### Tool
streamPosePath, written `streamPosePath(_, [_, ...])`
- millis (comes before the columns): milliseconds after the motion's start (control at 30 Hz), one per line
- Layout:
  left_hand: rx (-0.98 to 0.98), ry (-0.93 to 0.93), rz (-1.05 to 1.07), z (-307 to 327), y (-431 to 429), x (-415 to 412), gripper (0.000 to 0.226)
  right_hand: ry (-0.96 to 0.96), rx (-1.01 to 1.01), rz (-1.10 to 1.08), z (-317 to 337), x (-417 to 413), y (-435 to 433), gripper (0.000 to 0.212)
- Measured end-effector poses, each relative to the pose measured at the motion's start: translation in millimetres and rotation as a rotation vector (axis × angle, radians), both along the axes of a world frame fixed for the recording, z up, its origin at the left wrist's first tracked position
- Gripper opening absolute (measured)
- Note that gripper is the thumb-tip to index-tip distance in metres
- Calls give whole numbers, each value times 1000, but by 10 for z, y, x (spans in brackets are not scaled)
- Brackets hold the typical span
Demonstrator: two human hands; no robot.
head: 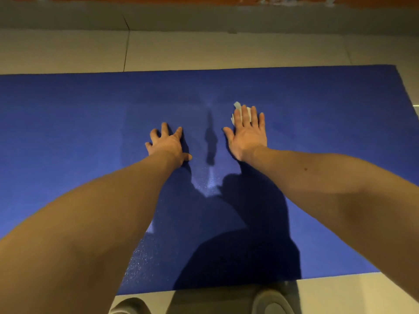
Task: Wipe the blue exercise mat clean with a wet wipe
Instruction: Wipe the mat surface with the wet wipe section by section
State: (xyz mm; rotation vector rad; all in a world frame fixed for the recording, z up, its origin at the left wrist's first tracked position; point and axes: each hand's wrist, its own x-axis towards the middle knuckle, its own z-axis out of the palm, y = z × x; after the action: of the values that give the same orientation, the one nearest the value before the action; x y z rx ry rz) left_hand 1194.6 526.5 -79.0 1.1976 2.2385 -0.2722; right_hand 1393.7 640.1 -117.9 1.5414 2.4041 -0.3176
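Observation:
The blue exercise mat [79, 123] lies flat on the floor and spans nearly the whole width of the view. My right hand [247, 134] lies flat on it, fingers straight, pressing a white wet wipe [237, 106] whose edges show past the fingertips. My left hand [169, 143] rests on the mat to the left, fingers spread and slightly bent, holding nothing. A damp, glistening streak runs down the mat between my arms.
Pale floor tiles [181, 51] border the mat at the far side and the near right. A grey skirting [204, 19] and a wall stand beyond. My knees [269, 302] in grey cloth sit at the mat's near edge.

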Motion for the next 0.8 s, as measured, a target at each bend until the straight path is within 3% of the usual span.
streamPosePath(67, [5, -8, -1, 15, 16, -10, 96, 84, -9, -51, -13, -239, -145, 77])
streamPosePath(133, [28, -20, 10, 23, 23, -19, 89, 173, -48, 79, -27, -478, -332, 75])
streamPosePath(233, [123, -24, 81, -8, 27, -26, 76, 141, -61, 334, -47, -573, -425, 70])
streamPosePath(333, [186, 51, 108, -30, 51, -31, 76, 107, -20, 431, -41, -382, -137, 70])
streamPosePath(500, [142, 68, 87, -58, 152, -71, 82, 20, 34, 41, 2, 62, 428, 76])
streamPosePath(633, [82, 40, 96, -83, 223, -103, 86, 89, 13, -139, -12, -367, 244, 79])
streamPosePath(800, [58, 72, 83, -59, 245, -109, 88, 152, -21, 337, -31, -755, 77, 71])
